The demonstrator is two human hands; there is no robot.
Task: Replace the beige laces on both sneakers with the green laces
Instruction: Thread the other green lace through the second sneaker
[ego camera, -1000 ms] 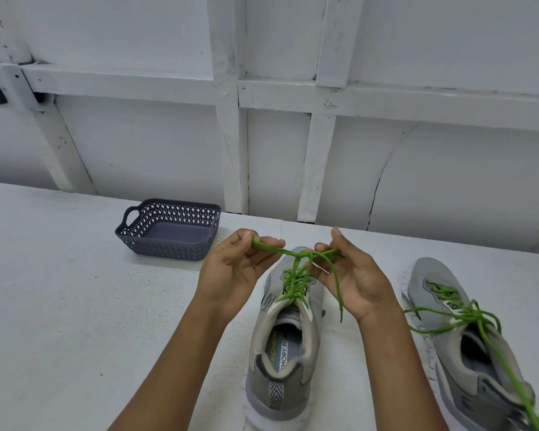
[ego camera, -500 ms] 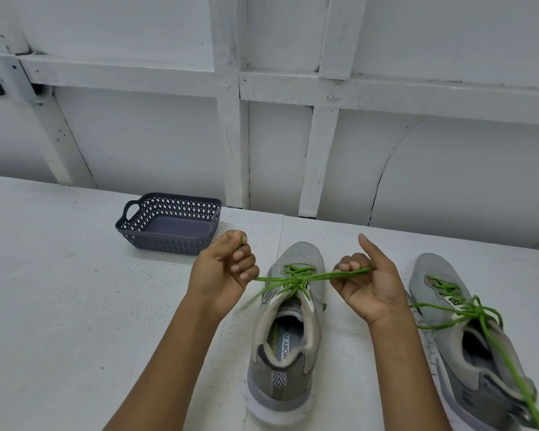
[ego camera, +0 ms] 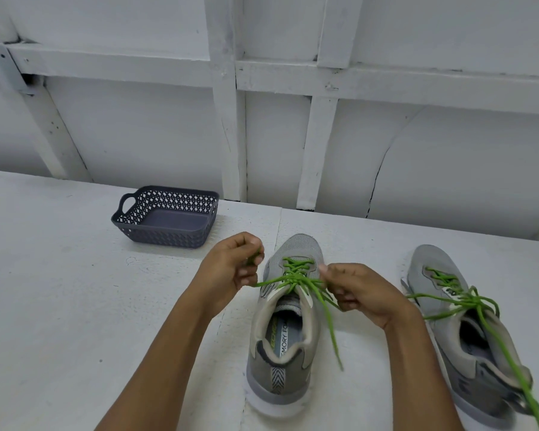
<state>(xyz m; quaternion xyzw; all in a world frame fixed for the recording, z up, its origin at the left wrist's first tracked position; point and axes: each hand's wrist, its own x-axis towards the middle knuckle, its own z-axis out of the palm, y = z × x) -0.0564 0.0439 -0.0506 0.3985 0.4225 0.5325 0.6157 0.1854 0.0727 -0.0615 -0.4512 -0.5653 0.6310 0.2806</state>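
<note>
- Clenches green lace (ego camera: 274, 280) in left hand (ego camera: 231, 272) fingers, centre frame.
- Pinches same lace with right hand (ego camera: 364, 295) fingers, over sneaker (ego camera: 285, 377).
- Basket (ego camera: 165, 241) left of centre, on bench (ego camera: 59, 306).

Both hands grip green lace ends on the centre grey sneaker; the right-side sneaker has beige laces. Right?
Wrong on the laces: head view shows the right-side grey mesh sneaker threaded with green cord laces, not beige. Left hand and right hand do grip the green lace ends on the centre grey mesh sneaker.

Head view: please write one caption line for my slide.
Left hand and right hand grip the bright green lace of a grey mesh sneaker on a white table.
</note>
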